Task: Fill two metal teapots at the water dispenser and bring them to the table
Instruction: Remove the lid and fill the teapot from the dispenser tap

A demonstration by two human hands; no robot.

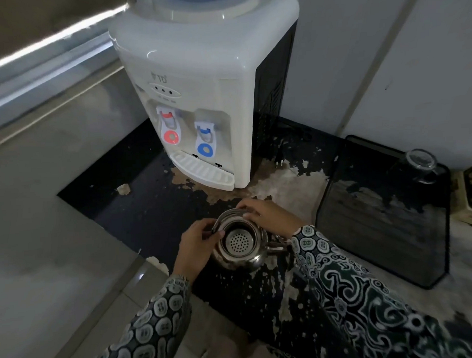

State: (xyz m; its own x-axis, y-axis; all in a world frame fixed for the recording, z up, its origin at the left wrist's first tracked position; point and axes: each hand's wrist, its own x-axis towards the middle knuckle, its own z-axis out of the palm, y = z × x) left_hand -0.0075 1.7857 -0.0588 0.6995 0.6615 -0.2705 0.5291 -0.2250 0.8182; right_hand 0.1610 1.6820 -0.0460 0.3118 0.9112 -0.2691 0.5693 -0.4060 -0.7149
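Observation:
A shiny metal teapot [239,256] stands on the worn black counter [139,209], its lid off and a perforated strainer visible inside. Its spout points right, under my right sleeve. My left hand [195,246] holds the pot's left rim and folded handle. My right hand [268,214] grips the far rim of the opening. The white water dispenser [199,81] stands behind the pot, with a red tap [169,127] on the left, a blue tap [205,141] on the right and a drip tray [202,169] below. Only one teapot is in view.
A black mesh tray [378,227] stands to the right with an upturned glass [420,164] on it. A decorated box [471,194] sits at the far right edge. A dark power plug [279,157] lies beside the dispenser. The counter's left edge drops to a grey floor [44,239].

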